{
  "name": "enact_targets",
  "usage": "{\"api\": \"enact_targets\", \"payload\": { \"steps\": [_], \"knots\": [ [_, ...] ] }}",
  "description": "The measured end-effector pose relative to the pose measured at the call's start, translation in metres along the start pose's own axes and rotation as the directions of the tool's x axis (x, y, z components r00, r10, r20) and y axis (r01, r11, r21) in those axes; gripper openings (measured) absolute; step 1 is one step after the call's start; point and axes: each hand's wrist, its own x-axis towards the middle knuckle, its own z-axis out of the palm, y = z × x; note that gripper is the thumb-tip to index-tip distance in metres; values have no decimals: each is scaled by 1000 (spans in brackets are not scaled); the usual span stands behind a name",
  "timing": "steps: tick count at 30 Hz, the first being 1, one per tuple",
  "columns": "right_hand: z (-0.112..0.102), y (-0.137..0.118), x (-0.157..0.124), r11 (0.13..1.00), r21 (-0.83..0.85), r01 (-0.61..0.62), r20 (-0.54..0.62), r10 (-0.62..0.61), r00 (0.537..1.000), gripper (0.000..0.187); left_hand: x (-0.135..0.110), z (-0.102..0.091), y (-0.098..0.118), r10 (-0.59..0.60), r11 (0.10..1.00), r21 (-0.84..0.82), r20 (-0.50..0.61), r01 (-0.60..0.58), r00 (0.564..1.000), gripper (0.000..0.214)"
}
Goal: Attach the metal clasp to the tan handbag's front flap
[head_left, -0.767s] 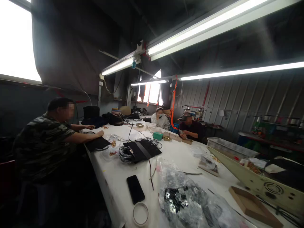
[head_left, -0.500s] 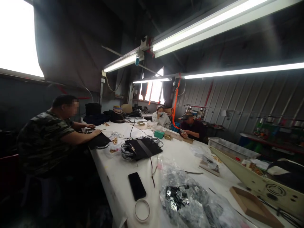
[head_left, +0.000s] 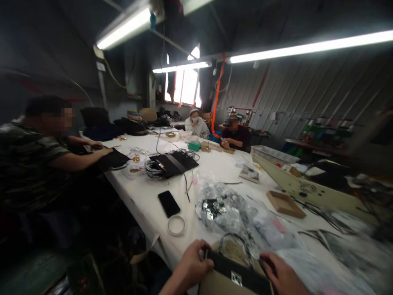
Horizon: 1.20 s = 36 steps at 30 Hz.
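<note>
At the bottom edge my left hand (head_left: pixel 192 264) is curled around the left end of a black bag piece (head_left: pixel 236 275) with a small silver clasp at its middle. My right hand (head_left: pixel 282 274) grips the right end of the same piece. The piece lies on a tan board at the near edge of the long white table (head_left: pixel 147 196). Just beyond it sits a clear plastic bag of silver metal fittings (head_left: pixel 221 207).
A black phone (head_left: pixel 168 203) and a tape ring (head_left: pixel 176 225) lie left of the bag. A flat brown box (head_left: pixel 285 203) sits to the right. A person in camouflage (head_left: pixel 33 159) works at the left side; two more people (head_left: pixel 215 131) sit at the far end.
The view has tipped downward and swung right. Both my hands and the black bag piece have come into view at the bottom; they were out of view before.
</note>
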Motion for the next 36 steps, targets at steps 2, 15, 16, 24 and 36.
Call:
{"api": "enact_targets", "payload": {
  "steps": [2,15,16,24,36],
  "knots": [
    [-5,-9,-5,1000,-20,24,13,-24,1000,40,-4,0,6,34,999,20,31,-35,999,40],
    [-6,-4,-8,985,150,-81,-144,102,984,44,2,-11,21,53,998,35,148,-58,988,48],
    [-6,-3,-8,986,148,-81,-143,102,984,43,2,-11,22,53,997,40,146,-59,988,48],
    [-9,-11,-9,993,90,-71,-121,82,989,30,-3,-12,27,37,999,34,139,-42,990,45],
    [-11,-10,-14,990,124,-63,-144,80,986,37,-2,-10,18,73,997,4,129,-74,989,42]
  ]
}}
